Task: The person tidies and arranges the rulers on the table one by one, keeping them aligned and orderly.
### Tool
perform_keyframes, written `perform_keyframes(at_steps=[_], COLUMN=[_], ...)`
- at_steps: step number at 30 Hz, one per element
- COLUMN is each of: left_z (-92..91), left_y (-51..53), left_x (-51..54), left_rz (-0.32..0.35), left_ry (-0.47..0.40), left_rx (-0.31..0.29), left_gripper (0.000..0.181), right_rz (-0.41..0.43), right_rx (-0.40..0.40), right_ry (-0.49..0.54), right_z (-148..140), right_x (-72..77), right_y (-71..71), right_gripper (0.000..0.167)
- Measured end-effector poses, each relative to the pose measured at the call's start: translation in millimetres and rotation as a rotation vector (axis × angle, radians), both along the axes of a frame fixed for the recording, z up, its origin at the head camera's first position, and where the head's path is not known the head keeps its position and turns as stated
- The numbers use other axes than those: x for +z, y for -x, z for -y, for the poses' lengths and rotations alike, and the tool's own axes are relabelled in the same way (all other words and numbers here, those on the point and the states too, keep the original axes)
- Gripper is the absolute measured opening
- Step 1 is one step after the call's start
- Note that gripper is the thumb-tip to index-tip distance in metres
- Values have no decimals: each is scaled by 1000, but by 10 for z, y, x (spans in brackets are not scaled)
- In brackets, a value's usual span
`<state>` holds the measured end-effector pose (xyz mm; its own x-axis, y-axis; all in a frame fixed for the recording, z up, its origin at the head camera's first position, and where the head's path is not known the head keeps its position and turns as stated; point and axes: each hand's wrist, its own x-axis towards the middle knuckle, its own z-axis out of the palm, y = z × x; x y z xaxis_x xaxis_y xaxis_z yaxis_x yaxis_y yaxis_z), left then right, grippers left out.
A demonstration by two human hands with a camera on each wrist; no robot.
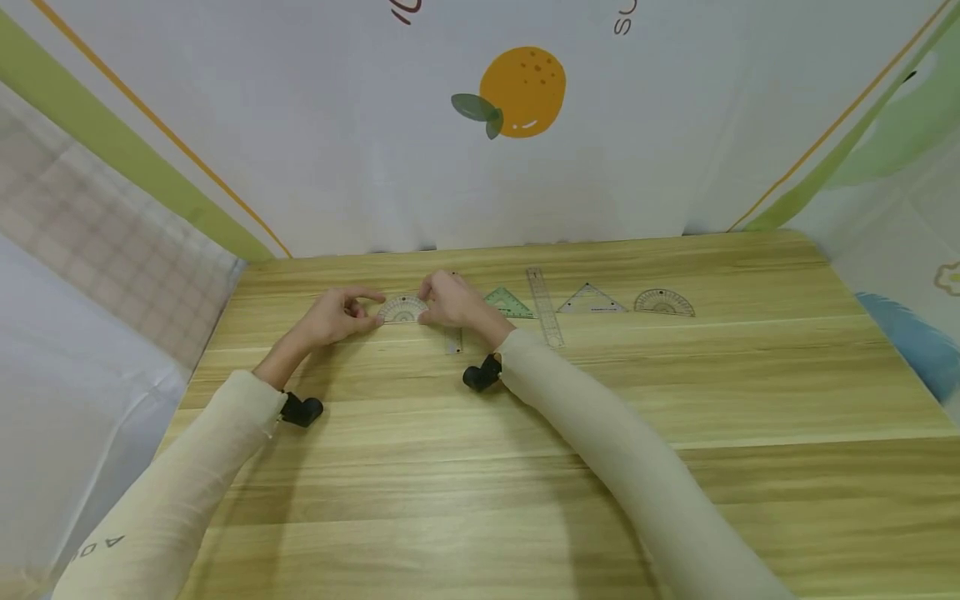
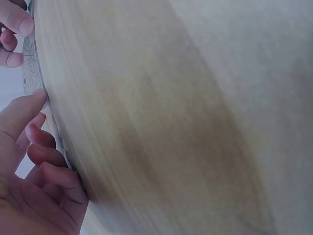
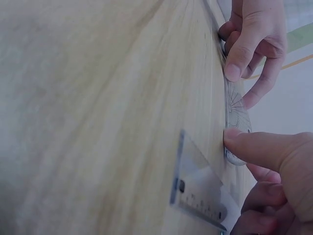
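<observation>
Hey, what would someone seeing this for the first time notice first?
Probably the bright orange fruit print on the white cloth behind the table. Next, the left hand and right hand holding a clear protractor between them, left of centre near the table's far edge. The green set square beside the right hand also stands out.

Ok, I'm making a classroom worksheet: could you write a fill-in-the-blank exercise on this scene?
1. The left hand and right hand hold the same ____.
2. The triangle nearest the right hand is coloured ____.
3. Between that triangle and the clear triangle lies a ____.

Missing words: protractor; green; ruler.
</observation>
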<state>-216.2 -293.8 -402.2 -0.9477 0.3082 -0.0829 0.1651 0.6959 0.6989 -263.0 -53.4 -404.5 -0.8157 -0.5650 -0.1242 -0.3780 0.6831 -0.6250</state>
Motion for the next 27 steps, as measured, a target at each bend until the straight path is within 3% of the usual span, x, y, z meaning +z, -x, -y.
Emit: perform_keyframes(at_steps=[14,27], left_z=[0,18], left_y=[10,0], left_x=[-1,-27], left_rz=[4,-13], left_ry=[-7,12], left_rx=[0,-6], left_gripper=[20,12], right_rz=[-4,-21], right_rx=[-2,-2], right_ry=[5,-36], right_z=[-10,-54], right_x=[-3,16], right_y=[11,-3], right_gripper=[43,27])
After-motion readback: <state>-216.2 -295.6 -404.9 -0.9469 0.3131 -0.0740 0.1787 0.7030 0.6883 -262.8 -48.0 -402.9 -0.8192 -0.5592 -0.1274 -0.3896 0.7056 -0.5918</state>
